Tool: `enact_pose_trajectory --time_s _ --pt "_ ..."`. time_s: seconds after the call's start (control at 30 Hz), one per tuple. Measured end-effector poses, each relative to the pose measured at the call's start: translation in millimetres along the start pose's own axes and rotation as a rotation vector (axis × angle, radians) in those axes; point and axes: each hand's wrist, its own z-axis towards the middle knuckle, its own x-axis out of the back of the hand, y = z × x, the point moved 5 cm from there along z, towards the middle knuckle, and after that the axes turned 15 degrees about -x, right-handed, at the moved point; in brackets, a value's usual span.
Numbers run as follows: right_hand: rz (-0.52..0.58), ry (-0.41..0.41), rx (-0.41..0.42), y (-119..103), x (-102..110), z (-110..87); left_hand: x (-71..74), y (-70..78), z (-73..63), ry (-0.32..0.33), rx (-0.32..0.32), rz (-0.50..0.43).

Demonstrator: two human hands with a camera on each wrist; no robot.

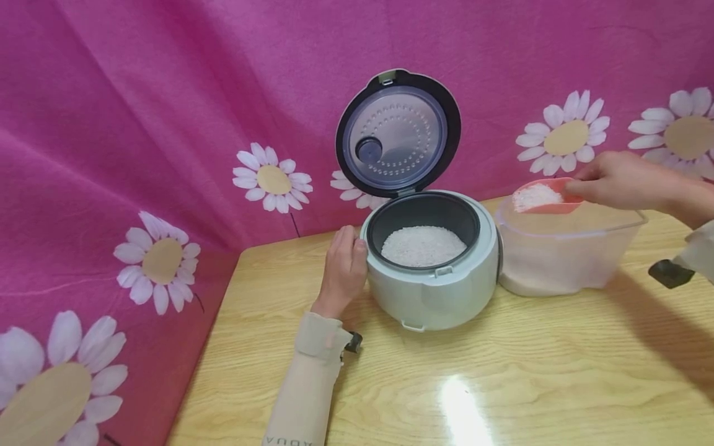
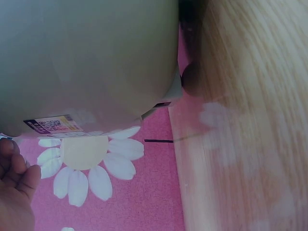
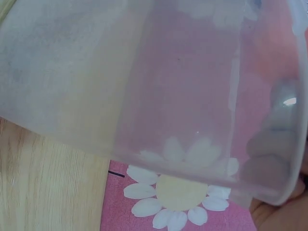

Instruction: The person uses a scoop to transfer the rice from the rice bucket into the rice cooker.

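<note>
A pale green rice cooker [image 1: 432, 300] stands on the table with its lid [image 1: 415, 133] raised. White rice [image 1: 424, 246] lies in its dark inner pot [image 1: 468, 226]. My left hand [image 1: 341, 266] holds the cooker's left side near the rim, fingers bent; in the left wrist view the hand [image 2: 17, 187] is partly cut off beside the cooker wall [image 2: 91, 62]. With my right hand [image 1: 630, 179] I grip a pink scoop [image 1: 558, 206] heaped with rice over a clear plastic bin [image 1: 574, 260]. Through the bin wall [image 3: 178, 96], the right hand [image 3: 279, 159] shows blurred in the right wrist view.
The bin stands close against the cooker's right side, with rice in its bottom. Wooden tabletop [image 1: 413, 384] extends in front of both. A magenta cloth [image 1: 223, 93] printed with white flowers hangs behind and at the left.
</note>
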Motion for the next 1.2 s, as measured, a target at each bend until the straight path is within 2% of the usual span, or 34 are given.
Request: enact_pose_trajectory --time_s 0.3,0.47,0.67,0.97,1.2 --pt "0.054 0.0 -0.019 -7 7 3.2 1.3 -0.1 0.6 -0.003 0.003 0.008" --pt "0.037 0.024 0.009 -23 10 6.0 1.9 -0.5 0.7 -0.004 0.0 0.012" --pt "0.027 0.015 0.038 -45 6 4.6 1.0 -0.7 0.8 -0.023 0.026 0.005" --pt "-0.114 0.046 0.141 -81 5 7.4 -0.7 -1.4 0.9 -0.051 0.049 0.001" --pt "-0.202 0.047 0.193 -106 6 7.9 0.8 -0.7 1.5 -0.04 0.035 0.002"
